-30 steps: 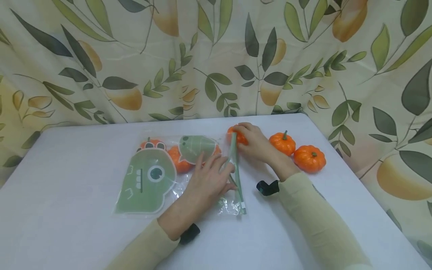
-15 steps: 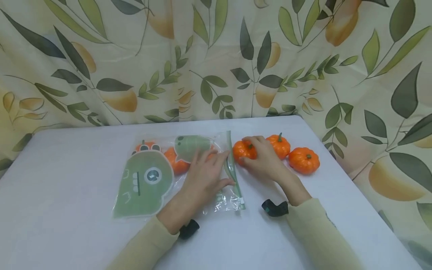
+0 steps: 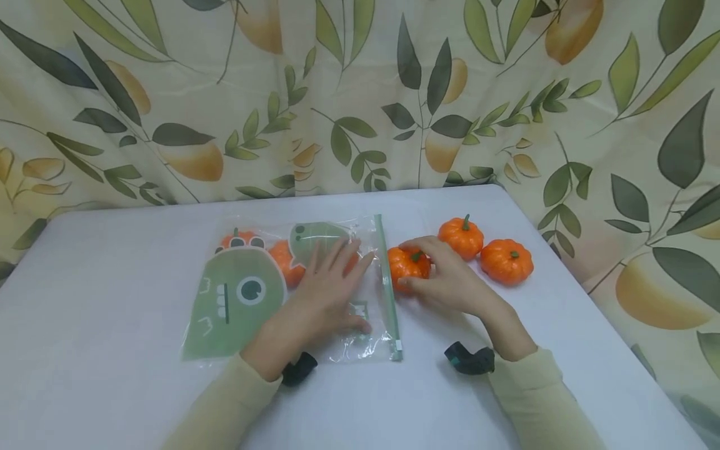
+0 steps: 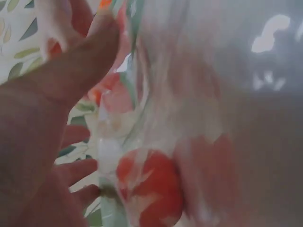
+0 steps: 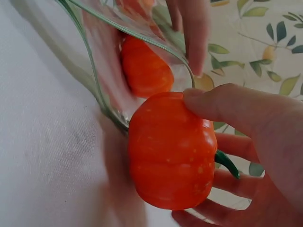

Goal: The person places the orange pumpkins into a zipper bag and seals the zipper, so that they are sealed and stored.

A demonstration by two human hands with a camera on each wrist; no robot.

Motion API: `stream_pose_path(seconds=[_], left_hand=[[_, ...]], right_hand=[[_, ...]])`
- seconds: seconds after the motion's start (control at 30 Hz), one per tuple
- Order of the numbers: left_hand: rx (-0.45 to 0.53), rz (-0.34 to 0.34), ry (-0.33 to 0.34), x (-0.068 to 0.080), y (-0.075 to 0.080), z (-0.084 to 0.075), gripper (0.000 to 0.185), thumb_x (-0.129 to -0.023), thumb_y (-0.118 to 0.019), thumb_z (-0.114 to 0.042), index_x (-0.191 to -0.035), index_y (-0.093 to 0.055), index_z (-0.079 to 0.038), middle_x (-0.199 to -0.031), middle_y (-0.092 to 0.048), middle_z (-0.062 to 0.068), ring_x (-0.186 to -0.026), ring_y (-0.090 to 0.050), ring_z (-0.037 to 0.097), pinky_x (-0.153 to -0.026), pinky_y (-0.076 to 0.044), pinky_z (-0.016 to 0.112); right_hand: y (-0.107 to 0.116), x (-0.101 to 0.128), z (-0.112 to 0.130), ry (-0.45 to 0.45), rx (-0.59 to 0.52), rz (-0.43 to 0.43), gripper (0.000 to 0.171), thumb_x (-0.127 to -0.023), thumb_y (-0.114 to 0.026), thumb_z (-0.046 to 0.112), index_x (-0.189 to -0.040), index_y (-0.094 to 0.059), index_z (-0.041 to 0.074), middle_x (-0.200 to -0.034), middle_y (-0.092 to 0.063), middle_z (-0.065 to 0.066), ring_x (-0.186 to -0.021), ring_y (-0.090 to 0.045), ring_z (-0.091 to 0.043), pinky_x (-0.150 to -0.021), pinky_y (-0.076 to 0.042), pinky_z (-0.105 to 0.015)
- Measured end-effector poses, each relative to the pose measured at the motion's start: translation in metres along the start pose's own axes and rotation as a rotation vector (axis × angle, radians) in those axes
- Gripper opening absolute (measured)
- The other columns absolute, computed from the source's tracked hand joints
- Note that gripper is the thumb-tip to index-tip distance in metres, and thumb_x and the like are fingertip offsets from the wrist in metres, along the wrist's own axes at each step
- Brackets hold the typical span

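Supporting the whole arrangement, the white table (image 3: 112, 312) carries a clear bag (image 3: 242, 300), its green-edged mouth (image 3: 390, 306) parted and turned toward the right hand (image 3: 450, 281), presumably for easy access. The left hand (image 3: 317, 290), fingers spread wide, lies over the bag, apparently to steady it. The right hand grips an orange pumpkin (image 3: 406, 270) between thumb and fingers at that mouth; loose pumpkins (image 3: 507, 262) sit near it, bagged pumpkins (image 3: 285, 261) inside.

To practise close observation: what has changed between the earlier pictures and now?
The right hand brought its pumpkin nearer the head camera, along the green strip of the bag; the left hand shifted left, away from that strip. The bag and two loose pumpkins stayed put.
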State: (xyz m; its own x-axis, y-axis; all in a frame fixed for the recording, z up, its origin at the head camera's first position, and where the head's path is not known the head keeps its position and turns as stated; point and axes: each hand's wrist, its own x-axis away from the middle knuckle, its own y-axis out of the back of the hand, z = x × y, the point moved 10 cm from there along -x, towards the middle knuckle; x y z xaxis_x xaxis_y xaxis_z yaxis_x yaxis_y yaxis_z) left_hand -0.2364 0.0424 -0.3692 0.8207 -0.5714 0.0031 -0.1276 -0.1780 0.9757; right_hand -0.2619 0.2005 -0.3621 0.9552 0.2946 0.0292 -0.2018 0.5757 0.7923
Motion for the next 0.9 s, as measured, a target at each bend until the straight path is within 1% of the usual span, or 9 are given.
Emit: stream_pose_path(seconds=[0.07,0.13,0.2,0.3,0.43,0.53,0.63,0.8,0.9], left_hand=[[-0.009,0.044,0.004,0.004,-0.002,0.003,0.124,-0.062,-0.084,-0.065,-0.160,-0.017,-0.026,-0.169,0.000,0.007,-0.156,0.004,0.031,-0.121,0.005,0.062],[-0.013,0.073,0.018,0.010,-0.004,0.005,0.132,-0.056,-0.086,-0.068,-0.160,-0.014,-0.028,-0.169,0.005,0.007,-0.155,0.006,0.032,-0.120,0.005,0.065],[-0.027,0.091,0.041,0.015,-0.004,0.008,0.138,-0.051,-0.087,-0.069,-0.160,-0.013,-0.030,-0.168,0.006,0.007,-0.155,0.004,0.034,-0.118,0.004,0.069],[-0.045,0.104,0.077,0.024,-0.004,0.011,0.142,-0.048,-0.089,-0.068,-0.160,-0.010,-0.031,-0.168,0.008,0.007,-0.154,0.004,0.037,-0.115,0.002,0.074],[-0.051,0.112,0.100,0.032,-0.006,0.014,0.144,-0.050,-0.090,-0.065,-0.160,-0.004,-0.032,-0.168,0.014,0.006,-0.154,0.011,0.037,-0.115,0.004,0.074],[-0.053,0.103,0.083,0.034,-0.009,0.013,0.146,-0.049,-0.088,-0.069,-0.160,0.000,-0.032,-0.167,0.017,0.006,-0.154,0.014,0.036,-0.115,0.006,0.073],[-0.065,0.096,0.064,0.033,-0.011,0.011,0.147,-0.049,-0.085,-0.073,-0.160,0.003,-0.032,-0.167,0.018,0.006,-0.154,0.013,0.035,-0.115,0.006,0.073],[-0.091,0.098,0.063,0.032,-0.015,0.010,0.140,-0.055,-0.082,-0.073,-0.160,0.000,-0.030,-0.168,0.013,0.009,-0.154,0.011,0.036,-0.114,0.007,0.073],[-0.121,0.090,0.059,0.031,-0.016,0.009,0.139,-0.057,-0.079,-0.076,-0.160,0.000,-0.028,-0.168,0.012,0.009,-0.154,0.010,0.037,-0.114,0.006,0.074]], right_hand=[[-0.001,0.001,0.000,0.001,-0.021,0.010,0.050,-0.087,-0.075,0.028,-0.133,-0.056,0.021,-0.140,-0.054,-0.002,-0.122,-0.050,-0.025,-0.104,-0.046,-0.057],[-0.004,0.001,0.000,0.003,-0.045,0.024,0.049,-0.088,-0.075,0.028,-0.133,-0.056,0.021,-0.138,-0.054,-0.001,-0.121,-0.051,-0.024,-0.104,-0.047,-0.056],[-0.006,0.001,0.001,0.005,-0.067,0.039,0.049,-0.088,-0.075,0.029,-0.133,-0.056,0.021,-0.138,-0.055,-0.001,-0.122,-0.051,-0.023,-0.105,-0.047,-0.055],[-0.009,0.000,0.003,0.016,-0.082,0.051,0.050,-0.088,-0.075,0.031,-0.133,-0.056,0.020,-0.138,-0.055,0.000,-0.123,-0.051,-0.023,-0.106,-0.046,-0.055],[-0.010,0.000,0.004,0.023,-0.089,0.064,0.051,-0.088,-0.075,0.033,-0.133,-0.057,0.020,-0.138,-0.055,0.000,-0.125,-0.051,-0.023,-0.107,-0.046,-0.055],[-0.009,0.002,0.003,0.017,-0.092,0.070,0.051,-0.088,-0.075,0.033,-0.133,-0.057,0.020,-0.138,-0.054,0.000,-0.125,-0.050,-0.023,-0.108,-0.045,-0.055],[-0.011,0.006,0.001,0.020,-0.096,0.088,0.051,-0.088,-0.074,0.032,-0.134,-0.056,0.022,-0.140,-0.053,0.000,-0.126,-0.049,-0.023,-0.108,-0.044,-0.055],[-0.013,0.011,0.005,0.073,-0.104,0.127,0.049,-0.090,-0.070,0.022,-0.137,-0.055,0.024,-0.141,-0.053,0.002,-0.129,-0.050,-0.022,-0.107,-0.047,-0.051],[-0.012,0.014,0.009,0.094,-0.097,0.140,0.049,-0.090,-0.067,0.016,-0.137,-0.055,0.024,-0.141,-0.054,0.003,-0.128,-0.051,-0.021,-0.105,-0.049,-0.049]])
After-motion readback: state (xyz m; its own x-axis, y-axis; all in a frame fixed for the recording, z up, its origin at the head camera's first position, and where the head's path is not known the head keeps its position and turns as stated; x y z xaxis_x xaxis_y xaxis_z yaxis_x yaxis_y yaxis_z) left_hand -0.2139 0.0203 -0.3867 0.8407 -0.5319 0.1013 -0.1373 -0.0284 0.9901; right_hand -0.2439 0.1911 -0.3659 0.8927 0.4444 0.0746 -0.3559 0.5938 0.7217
